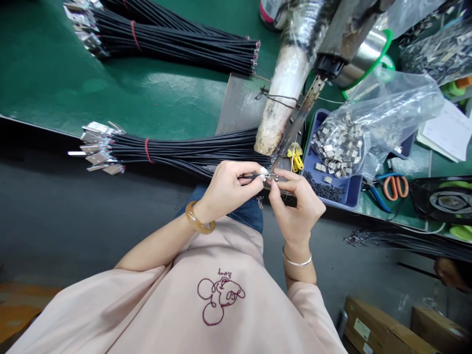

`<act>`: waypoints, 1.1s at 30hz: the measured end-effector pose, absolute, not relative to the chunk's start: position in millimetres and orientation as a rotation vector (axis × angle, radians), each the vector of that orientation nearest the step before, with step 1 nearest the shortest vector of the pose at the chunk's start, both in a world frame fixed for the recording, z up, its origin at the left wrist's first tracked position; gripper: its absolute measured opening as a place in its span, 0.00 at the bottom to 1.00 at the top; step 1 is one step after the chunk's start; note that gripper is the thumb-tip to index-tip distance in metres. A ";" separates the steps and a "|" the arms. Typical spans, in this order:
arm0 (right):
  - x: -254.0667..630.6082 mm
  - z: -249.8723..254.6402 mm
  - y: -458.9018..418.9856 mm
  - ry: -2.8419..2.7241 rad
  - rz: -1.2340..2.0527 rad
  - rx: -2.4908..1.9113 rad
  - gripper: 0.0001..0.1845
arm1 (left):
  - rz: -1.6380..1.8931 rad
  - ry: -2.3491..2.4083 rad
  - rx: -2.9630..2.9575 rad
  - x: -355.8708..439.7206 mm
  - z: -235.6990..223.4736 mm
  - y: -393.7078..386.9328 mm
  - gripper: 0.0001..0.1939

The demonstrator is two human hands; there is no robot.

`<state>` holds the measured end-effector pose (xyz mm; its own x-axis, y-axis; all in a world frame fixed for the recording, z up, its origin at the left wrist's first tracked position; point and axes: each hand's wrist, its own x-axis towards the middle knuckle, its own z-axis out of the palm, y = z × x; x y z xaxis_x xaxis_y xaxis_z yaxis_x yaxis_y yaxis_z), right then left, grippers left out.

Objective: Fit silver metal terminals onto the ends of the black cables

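My left hand [228, 189] pinches the end of a black cable [250, 176] between thumb and fingers. Against that end, my right hand [297, 204] grips a small metal connector [273, 177] in its fingertips. Both hands meet at the table's front edge, just below the tip of a slanting metal rod and a white wrapped tube [278, 98]. Behind my left hand lies a bundle of black cables [184, 151], tied with a red band and with metal plugs at its left end. Fingers partly cover the joint between cable and connector.
A second cable bundle [177, 37] lies farther back. To the right, a blue tray [352, 199] holds loose metal shells [339, 142] and small black pieces, beneath a plastic bag [401, 108]. Orange-handled scissors [395, 188], a wire spool [363, 54] and a yellow tool [297, 160] are nearby.
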<state>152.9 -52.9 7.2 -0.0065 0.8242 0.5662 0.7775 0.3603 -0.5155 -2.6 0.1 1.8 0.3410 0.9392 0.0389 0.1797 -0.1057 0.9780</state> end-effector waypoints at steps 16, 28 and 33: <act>156.8 3.4 -65.3 -1.532 0.357 -1.408 0.06 | 1.073 0.858 1.625 -14.5 -0.4 -1.6 0.07; 152.5 15.0 -77.3 -1.236 -0.101 -1.415 0.10 | 0.932 0.886 1.701 -22.5 -4.4 -9.2 0.05; 144.6 19.3 -87.1 -1.595 0.303 -1.665 0.10 | 1.070 0.902 1.904 -17.1 -7.1 -10.1 0.05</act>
<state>144.6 -87.1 19.3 0.1785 0.9224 0.3425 0.7324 0.1079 -0.6723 -17.1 -10.1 -7.1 0.3997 0.8446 0.3563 0.2083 -0.4622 0.8620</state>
